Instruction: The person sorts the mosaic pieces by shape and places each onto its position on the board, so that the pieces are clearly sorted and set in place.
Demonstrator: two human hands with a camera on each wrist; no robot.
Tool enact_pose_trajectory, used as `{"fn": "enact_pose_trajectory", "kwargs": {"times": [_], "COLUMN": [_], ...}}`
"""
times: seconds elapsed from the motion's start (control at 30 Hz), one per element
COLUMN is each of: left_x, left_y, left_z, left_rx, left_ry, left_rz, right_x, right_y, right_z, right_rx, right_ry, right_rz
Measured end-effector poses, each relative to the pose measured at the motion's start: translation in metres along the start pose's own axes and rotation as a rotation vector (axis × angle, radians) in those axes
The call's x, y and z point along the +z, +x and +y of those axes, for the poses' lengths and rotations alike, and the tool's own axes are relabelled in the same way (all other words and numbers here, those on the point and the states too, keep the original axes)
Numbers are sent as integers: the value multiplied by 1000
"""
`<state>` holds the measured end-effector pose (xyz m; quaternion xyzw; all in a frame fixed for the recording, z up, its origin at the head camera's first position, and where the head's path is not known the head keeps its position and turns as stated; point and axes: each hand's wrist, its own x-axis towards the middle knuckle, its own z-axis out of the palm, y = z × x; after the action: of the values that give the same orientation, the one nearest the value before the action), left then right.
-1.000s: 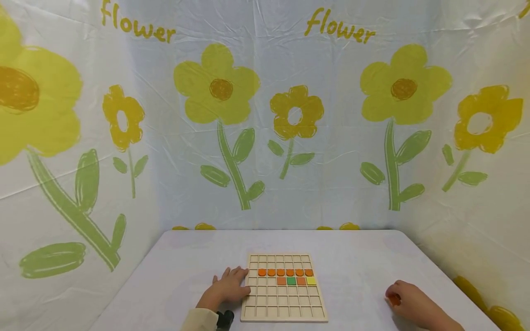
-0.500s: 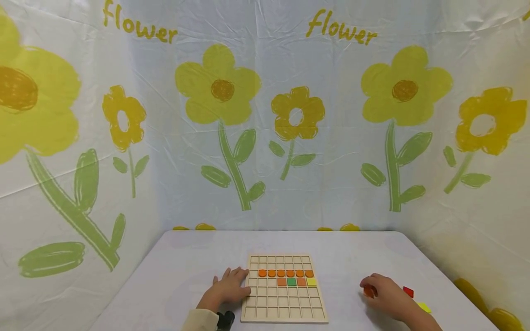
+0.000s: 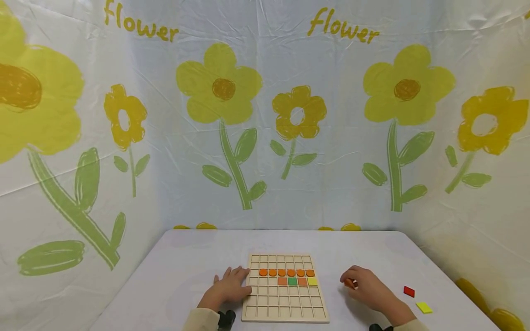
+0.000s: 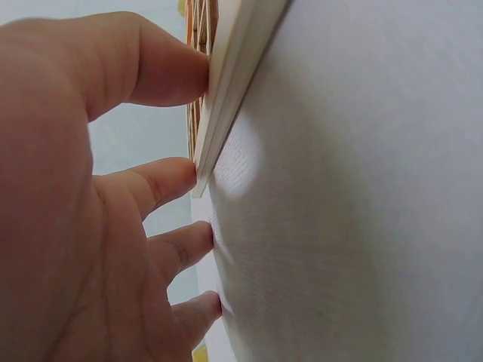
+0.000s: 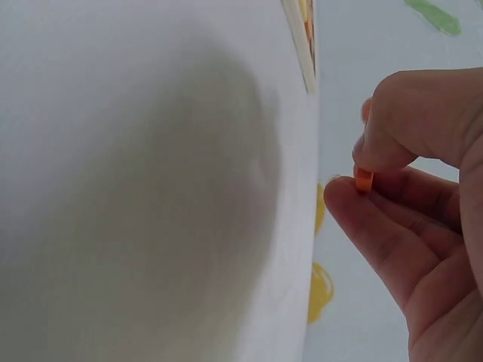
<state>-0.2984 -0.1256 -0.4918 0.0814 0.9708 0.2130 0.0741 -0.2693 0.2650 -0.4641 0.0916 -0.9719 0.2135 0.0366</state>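
A wooden grid board [image 3: 285, 313] lies on the table in the head view. A row of round orange discs [image 3: 291, 273] sits in its cells, with square tiles below: orange-red, a green tile [image 3: 292, 281], and a yellow tile [image 3: 312, 281] at the right end. My left hand [image 3: 230, 287] rests at the board's left edge, fingers spread; in the left wrist view the thumb and a fingertip touch the board's side. Right of the board, my right hand [image 3: 368, 287] pinches a small flat orange piece [image 5: 364, 180] between thumb and fingers, its shape mostly covered.
A red tile [image 3: 409, 291] and a yellow-green square tile [image 3: 424, 307] lie on the white table [image 3: 198, 248] to the right of my right forearm. A flower-printed curtain [image 3: 331, 193] hangs behind and at both sides.
My right hand has moved left toward the board with the orange piece pinched in it, uncovering the red and yellow-green tiles. The left hand and the board have stayed put.
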Motion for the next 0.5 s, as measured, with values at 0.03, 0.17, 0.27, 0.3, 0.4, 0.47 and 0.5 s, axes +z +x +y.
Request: {"fn": "enact_pose_trajectory", "kwargs": {"times": [0.03, 0.17, 0.27, 0.3, 0.4, 0.47, 0.5], "left_x": [0, 0, -1, -1, -1, -1, 0], "left_y": [0, -1, -2, -2, -2, -2, -2], "left_z": [0, 0, 1, 2, 2, 2, 1], "left_rx": [1, 3, 1, 1, 0, 1, 2], "left_ry": [2, 2, -7, -10, -11, -8, -8], "left_rz": [2, 4, 4, 4, 8, 12, 13], "right_x": [1, 5, 6, 7, 11, 14, 15], "right_y": [2, 7, 8, 8, 10, 11, 12], "right_z": [-2, -11, -17, -19, -23, -25, -27], "right_rx": [2, -30, -106, -128, -181, -192, -193], "right_ry": [2, 0, -11, -13, -19, -12, -6], "right_rz": [0, 1, 12, 15, 25, 27, 28]}}
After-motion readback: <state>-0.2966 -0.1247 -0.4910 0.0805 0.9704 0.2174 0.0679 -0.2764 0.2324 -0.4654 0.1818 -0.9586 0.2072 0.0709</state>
